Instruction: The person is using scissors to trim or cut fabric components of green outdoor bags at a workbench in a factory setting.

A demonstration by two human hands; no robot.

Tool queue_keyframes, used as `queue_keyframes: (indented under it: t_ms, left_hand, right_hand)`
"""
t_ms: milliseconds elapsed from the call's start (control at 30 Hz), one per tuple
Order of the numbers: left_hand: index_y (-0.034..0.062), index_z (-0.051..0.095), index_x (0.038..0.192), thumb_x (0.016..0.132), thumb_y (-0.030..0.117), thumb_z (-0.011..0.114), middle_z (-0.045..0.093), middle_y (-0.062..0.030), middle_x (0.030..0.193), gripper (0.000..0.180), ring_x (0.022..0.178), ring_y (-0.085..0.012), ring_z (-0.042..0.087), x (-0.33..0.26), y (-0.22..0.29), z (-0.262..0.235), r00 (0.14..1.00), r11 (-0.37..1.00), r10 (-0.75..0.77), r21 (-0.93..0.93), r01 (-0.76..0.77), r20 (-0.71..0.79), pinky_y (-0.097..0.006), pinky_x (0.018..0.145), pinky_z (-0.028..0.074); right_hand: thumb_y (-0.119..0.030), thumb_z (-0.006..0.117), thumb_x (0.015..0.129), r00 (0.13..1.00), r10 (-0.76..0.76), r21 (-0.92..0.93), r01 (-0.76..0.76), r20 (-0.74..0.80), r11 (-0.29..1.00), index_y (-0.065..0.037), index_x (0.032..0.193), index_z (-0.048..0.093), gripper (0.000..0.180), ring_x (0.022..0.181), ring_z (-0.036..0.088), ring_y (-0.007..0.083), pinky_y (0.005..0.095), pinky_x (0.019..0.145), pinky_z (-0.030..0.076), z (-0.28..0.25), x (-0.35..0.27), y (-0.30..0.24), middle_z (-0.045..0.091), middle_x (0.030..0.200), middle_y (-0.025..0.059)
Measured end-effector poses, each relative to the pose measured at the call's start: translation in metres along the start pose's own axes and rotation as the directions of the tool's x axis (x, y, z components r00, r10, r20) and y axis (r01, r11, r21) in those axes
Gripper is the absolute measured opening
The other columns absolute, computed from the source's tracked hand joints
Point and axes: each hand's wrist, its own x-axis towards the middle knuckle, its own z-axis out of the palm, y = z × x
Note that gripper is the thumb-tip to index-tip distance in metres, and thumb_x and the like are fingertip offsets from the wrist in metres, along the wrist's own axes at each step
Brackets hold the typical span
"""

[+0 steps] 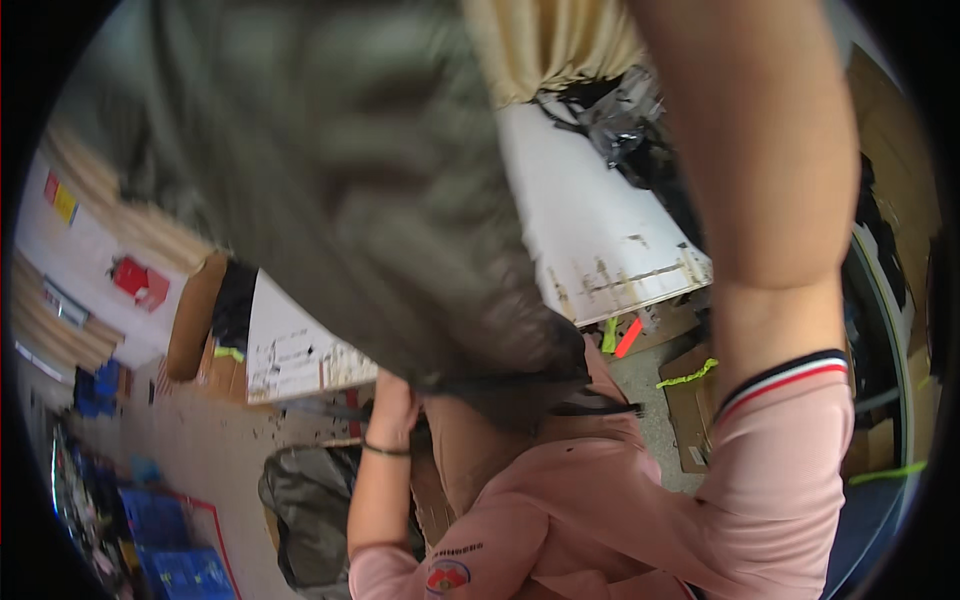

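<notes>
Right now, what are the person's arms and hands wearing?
Both arms wear pink sleeves pushed up, forearms bare. The right sleeve ends in a cuff striped black, white and red. The left sleeve sits by a round badge on the pink top. The left hand has a thin dark band at the wrist. The right hand is out of view.

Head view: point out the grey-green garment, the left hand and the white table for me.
grey-green garment (330, 170), head view, middle of the fabric.
left hand (392, 405), head view, back of the hand gripping the garment's hem.
white table (585, 215), head view, bare top.
</notes>
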Motion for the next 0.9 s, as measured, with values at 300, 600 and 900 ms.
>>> queue_keyframes:
  t_ms: [300, 600, 900]
  left_hand:
    - [0.0009, 0.052, 0.126, 0.097, 0.011, 0.054, 0.061, -0.0114, 0.122, 0.031, 0.113, -0.0219, 0.060, -0.031, 0.176, 0.011, 0.862, 0.806, 0.503, -0.326, -0.494, -0.061, -0.038, 0.100, 0.047]
    - [0.0007, 0.061, 0.100, 0.085, 0.023, 0.074, 0.065, -0.0093, 0.091, 0.030, 0.082, -0.0115, 0.052, -0.018, 0.219, -0.062, 0.937, 0.201, 0.250, 0.934, -0.296, 0.243, -0.031, 0.077, 0.047]
    - [0.0044, 0.060, 0.116, 0.081, 0.024, 0.077, 0.060, -0.0142, 0.115, 0.043, 0.108, -0.0345, 0.056, 0.077, 0.037, 0.055, 0.751, 0.400, -0.051, 0.702, -0.589, 0.659, -0.038, 0.096, 0.045]
  right_hand:
    - [-0.018, 0.068, 0.080, 0.698, 0.700, -0.091, -0.715, -0.153, 0.693, -0.001, 0.095, 0.066, 0.023, 0.061, 0.064, 0.0251, 0.0358, 0.053, 0.052, -0.205, -0.236, 0.110, 0.066, 0.082, 0.0122]
    - [-0.020, 0.072, 0.081, 0.026, 0.996, -0.056, -0.998, -0.083, 0.022, -0.001, 0.105, 0.062, 0.032, 0.053, 0.061, 0.0187, 0.0287, 0.045, 0.051, -0.246, -0.483, 0.024, 0.063, 0.083, 0.0072]
    - [-0.007, 0.070, 0.086, -0.203, 0.865, -0.106, -0.979, 0.460, -0.173, -0.003, 0.084, 0.053, 0.018, 0.055, 0.055, 0.0069, 0.0244, 0.049, 0.045, -0.231, -0.558, -0.072, 0.057, 0.065, -0.0008]
